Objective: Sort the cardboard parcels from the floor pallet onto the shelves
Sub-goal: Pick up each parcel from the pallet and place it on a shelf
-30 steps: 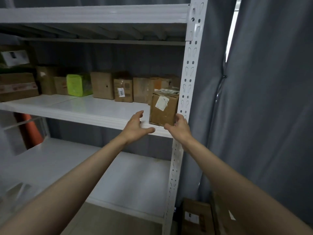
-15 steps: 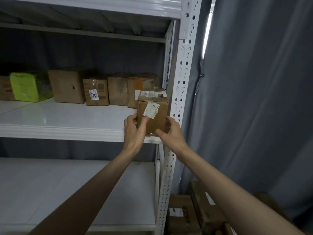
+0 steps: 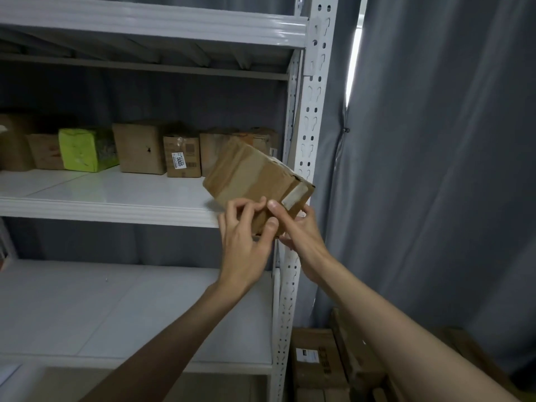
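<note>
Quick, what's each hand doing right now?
Left hand: grips the tilted cardboard parcel at its near edge.
Right hand: holds the same parcel from its right side.

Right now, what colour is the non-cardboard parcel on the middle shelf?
Bright lime green, wrapped; the others in the row are brown cardboard. Head view.

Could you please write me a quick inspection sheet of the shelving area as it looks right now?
Surface: middle shelf white; its front half bare.
Job's things: small taped parcel tilted, held over the shelf's right front corner; row of cardboard boxes along the back of the shelf.
Clutter: lime-green package within that row.
Grippers: left hand and right hand both grip the parcel, fingers curled on its lower edge.
Cables: nothing seen.
Surroundings: perforated white upright, grey curtain, more boxes on the floor at lower right.
</note>
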Tool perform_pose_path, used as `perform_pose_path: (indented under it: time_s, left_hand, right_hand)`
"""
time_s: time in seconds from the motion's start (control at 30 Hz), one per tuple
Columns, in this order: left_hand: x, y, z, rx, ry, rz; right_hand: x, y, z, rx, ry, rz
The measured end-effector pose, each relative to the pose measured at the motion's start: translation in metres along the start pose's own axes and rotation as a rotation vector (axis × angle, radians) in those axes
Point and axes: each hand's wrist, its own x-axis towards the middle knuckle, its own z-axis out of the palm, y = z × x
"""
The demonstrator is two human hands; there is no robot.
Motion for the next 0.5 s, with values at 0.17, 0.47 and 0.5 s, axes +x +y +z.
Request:
perform_pose_path:
  time_s: [0.17, 0.47, 0.5]
  left_hand:
    - [-0.039, 0.032, 0.014, 0.075, -0.092, 0.146]
    - [-0.099, 0.088, 0.082, -0.127, -0.287, 0.069]
    - [-0.106, 0.094, 0.093, -0.161, -0.320, 0.034]
  right_hand:
    - [-0.037, -0.004, -0.038, 0.110, 0.058, 0.060]
    - [-0.123, 0.008, -0.148, 0.094, 0.308, 0.087]
    - [-0.134, 0.010, -0.162, 0.073, 0.352, 0.097]
